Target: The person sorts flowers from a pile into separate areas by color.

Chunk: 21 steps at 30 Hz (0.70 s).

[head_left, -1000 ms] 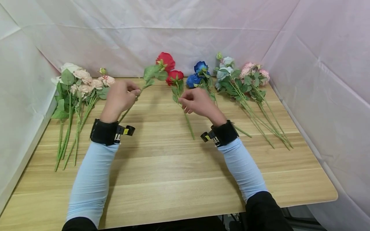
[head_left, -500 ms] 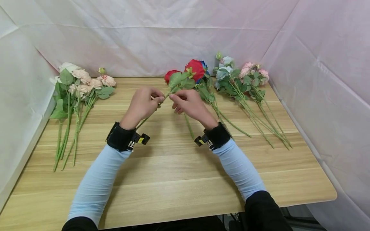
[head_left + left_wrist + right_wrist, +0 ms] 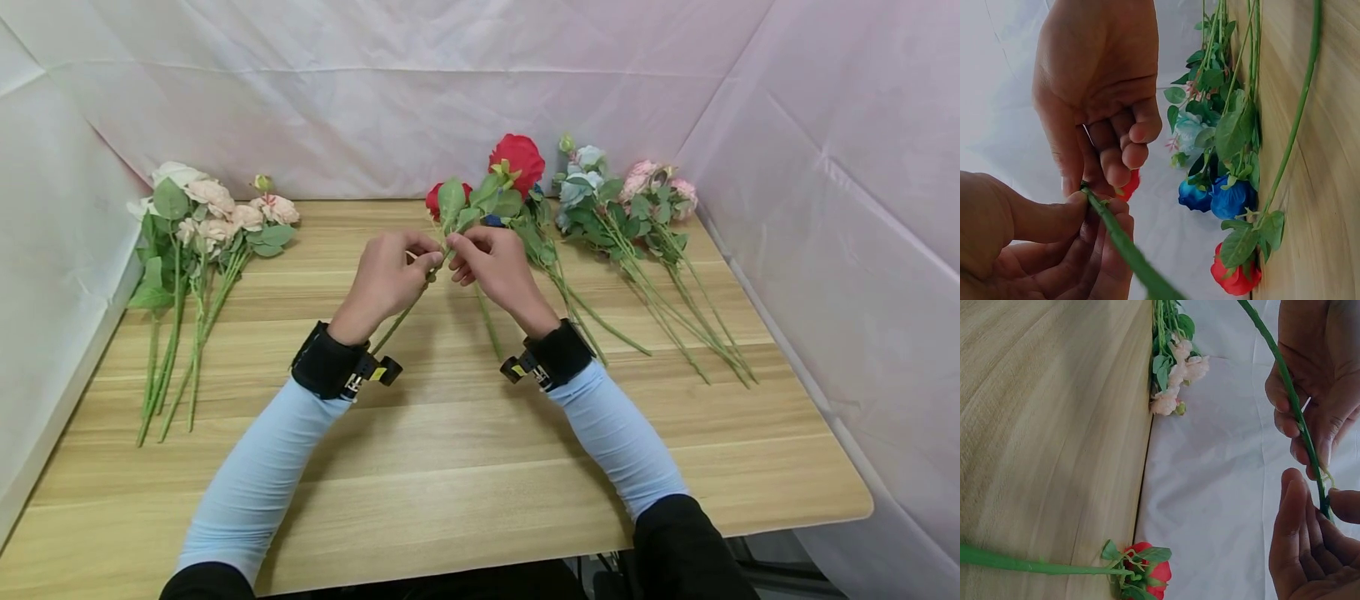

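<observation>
Holding a red rose [image 3: 516, 160] above the table [image 3: 450, 433], stem pinched between thumb and fingers of left hand [image 3: 386, 279] and right hand [image 3: 495, 268]. Lying just beyond the fingertips: second red rose [image 3: 437, 198]; farther left, pink bunch [image 3: 217, 217]; farther right, blue-white bunch [image 3: 592, 183].

Table [image 3: 465, 467]: smooth matt wood-grain. Backdrop [image 3: 375, 92]: creased white cloth. Red rose [image 3: 517, 158]: fabric-like petals, smooth plastic-looking stem.

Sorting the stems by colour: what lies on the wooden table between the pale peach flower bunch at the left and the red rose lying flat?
Nothing: in the head view, bare wooden table separates the pale peach flower bunch from the flat red rose.
</observation>
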### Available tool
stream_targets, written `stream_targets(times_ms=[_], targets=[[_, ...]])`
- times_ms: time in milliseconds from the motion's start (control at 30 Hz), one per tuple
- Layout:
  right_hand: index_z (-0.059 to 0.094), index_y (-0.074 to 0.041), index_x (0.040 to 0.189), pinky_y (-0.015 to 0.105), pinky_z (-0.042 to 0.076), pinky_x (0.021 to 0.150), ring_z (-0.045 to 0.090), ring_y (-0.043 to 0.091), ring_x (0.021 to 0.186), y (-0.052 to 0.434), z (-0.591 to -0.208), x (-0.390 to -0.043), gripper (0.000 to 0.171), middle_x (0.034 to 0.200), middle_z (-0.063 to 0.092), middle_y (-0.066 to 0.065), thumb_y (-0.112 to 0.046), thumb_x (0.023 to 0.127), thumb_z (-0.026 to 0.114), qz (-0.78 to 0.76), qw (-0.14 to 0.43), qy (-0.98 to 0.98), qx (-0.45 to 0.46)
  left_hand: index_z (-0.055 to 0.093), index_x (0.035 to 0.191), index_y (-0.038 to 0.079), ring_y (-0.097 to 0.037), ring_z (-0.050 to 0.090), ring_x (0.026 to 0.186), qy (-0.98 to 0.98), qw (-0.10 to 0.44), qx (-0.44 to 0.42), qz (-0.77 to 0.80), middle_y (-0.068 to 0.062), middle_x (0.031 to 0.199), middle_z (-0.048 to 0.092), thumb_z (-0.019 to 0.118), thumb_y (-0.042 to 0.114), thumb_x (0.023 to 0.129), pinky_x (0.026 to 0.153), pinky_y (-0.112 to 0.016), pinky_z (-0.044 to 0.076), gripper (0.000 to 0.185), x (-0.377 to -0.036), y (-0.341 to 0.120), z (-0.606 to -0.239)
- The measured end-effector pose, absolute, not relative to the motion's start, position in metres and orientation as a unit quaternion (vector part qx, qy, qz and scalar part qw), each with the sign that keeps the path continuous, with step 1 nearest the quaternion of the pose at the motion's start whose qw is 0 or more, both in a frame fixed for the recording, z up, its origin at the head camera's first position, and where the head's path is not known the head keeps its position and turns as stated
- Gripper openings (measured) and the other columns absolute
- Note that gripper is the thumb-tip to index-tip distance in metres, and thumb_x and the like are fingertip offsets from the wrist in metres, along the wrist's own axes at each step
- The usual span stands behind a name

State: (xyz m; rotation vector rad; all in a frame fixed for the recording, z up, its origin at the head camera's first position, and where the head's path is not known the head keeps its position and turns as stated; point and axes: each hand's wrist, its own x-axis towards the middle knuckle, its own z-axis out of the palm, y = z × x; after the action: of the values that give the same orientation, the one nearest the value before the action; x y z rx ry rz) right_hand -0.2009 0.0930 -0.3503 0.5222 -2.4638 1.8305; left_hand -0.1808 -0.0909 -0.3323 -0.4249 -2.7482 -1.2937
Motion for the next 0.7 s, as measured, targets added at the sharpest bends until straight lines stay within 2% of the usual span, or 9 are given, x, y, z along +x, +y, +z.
stream_targets(times_ms=[167,533,700], targets=[[0.073,-0.001,0.100,0.040,0.063,0.069,0.073,0.026,0.070,0.0927,-0.3509,-0.1998,0.025,0.081,0.072,0.013,-0.024,0.105,0.063,0.598,0.019,-0.784,0.168,0.073,0.117,0.002,-0.027,0.073,0.082,-0.887,0.021,-0.139,-0.441,-0.015,0.106,0.076,0.061,0.013,0.105,0.071,-0.035,0.057,0.021,-0.1798,-0.0891,-0.3328],[0.073,-0.001,0.097,0.042,0.063,0.065,0.072,0.028,0.067,0.0935,-0.3473,-0.1974,0.022,0.082,0.071,0.022,-0.020,0.105,0.063,0.586,0.039,-0.789,0.184,0.074,0.114,0.001,-0.030,0.076,0.084,-0.876,0.011,-0.148,-0.459,-0.016,0.105,0.077,0.062,0.012,0.104,0.069,-0.031,0.061,0.019,-0.1804,-0.0874,-0.3327],[0.073,0.001,0.098,0.040,0.063,0.065,0.072,0.030,0.069,0.0980,-0.3434,-0.2001,0.024,0.083,0.071,0.024,-0.020,0.105,0.063,0.567,0.029,-0.802,0.184,0.074,0.116,0.006,-0.027,0.075,0.082,-0.877,0.005,-0.156,-0.455,-0.016,0.100,0.077,0.066,0.021,0.103,0.070,-0.031,0.060,0.022,-0.1813,-0.0926,-0.3312]])
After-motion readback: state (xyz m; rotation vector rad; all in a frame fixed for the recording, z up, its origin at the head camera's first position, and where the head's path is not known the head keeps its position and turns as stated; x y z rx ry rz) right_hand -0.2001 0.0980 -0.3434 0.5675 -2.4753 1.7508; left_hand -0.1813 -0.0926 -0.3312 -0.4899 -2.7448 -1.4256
